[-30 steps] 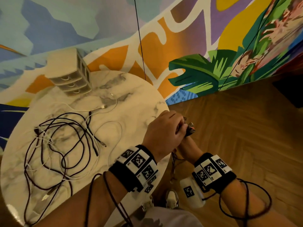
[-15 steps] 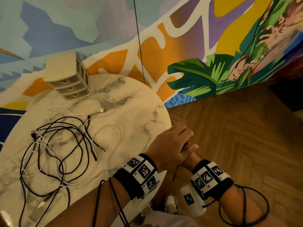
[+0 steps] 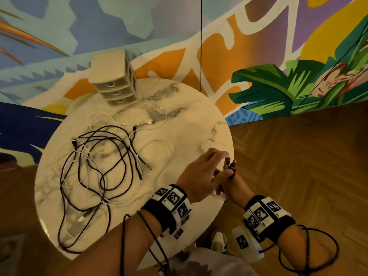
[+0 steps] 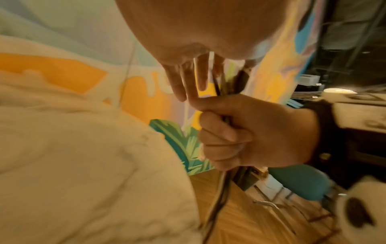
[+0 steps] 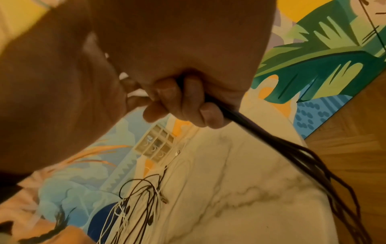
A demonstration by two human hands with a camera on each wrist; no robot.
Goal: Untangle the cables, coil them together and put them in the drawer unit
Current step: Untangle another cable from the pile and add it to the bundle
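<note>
Right hand [image 4: 250, 132] fists cable bundle [image 5: 261, 130]; left hand [image 3: 201, 176] fingers touching top.

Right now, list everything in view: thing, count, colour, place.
drawer unit: one, beige, three drawers shut, far edge of table
table: one, round, white marble
tangled cables: several, black and white, loose on table's left half
cable bundle: several dark strands, held off table's right edge
shoe: one, pale, on wood floor below table
left hand: fingers straight, over the cable ends
right hand: grip closed round the cable bundle
</note>
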